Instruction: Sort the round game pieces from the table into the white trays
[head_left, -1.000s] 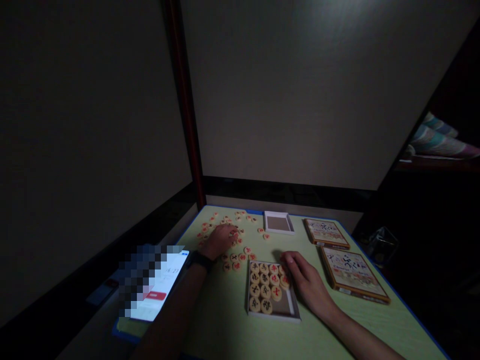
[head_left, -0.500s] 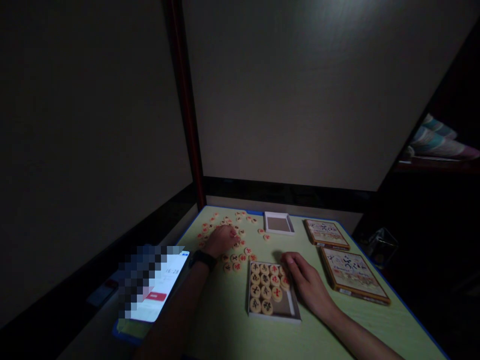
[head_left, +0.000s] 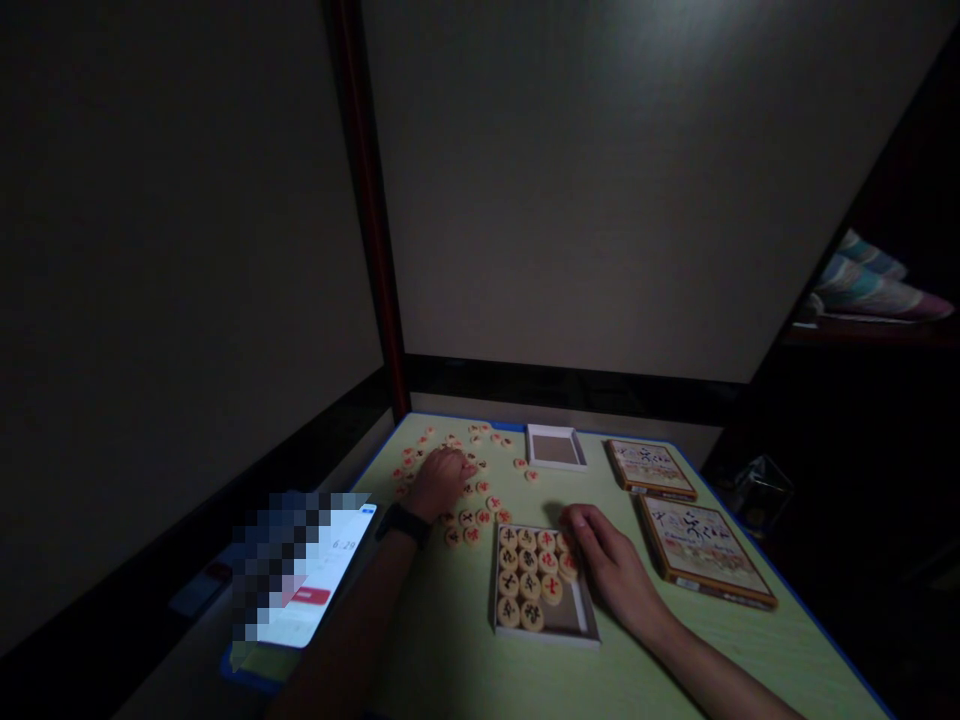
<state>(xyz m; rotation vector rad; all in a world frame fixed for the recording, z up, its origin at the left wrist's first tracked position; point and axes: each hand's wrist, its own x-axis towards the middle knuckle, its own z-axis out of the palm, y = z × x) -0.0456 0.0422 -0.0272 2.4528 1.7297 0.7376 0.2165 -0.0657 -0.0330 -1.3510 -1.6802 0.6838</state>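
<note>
My left hand [head_left: 444,478] lies on a scatter of loose round wooden game pieces [head_left: 471,520] marked in red and black. Its fingers are curled down over them, and what they grip is hidden. My right hand [head_left: 607,565] rests at the right edge of a shallow white box tray [head_left: 586,620], fingers bent against the pieces packed in rows inside it [head_left: 529,580]. A dark band sits on my left wrist [head_left: 403,521].
The green table [head_left: 450,640] has a blue edge. An empty white tray [head_left: 556,446] stands at the back. Two printed box lids [head_left: 649,466] [head_left: 703,540] lie at the right. A lit phone [head_left: 315,580] rests at the left corner. Walls stand close behind.
My left hand has drawn its fingers in over the loose pieces. The right hand has stayed at the tray's edge. The view has shifted slightly.
</note>
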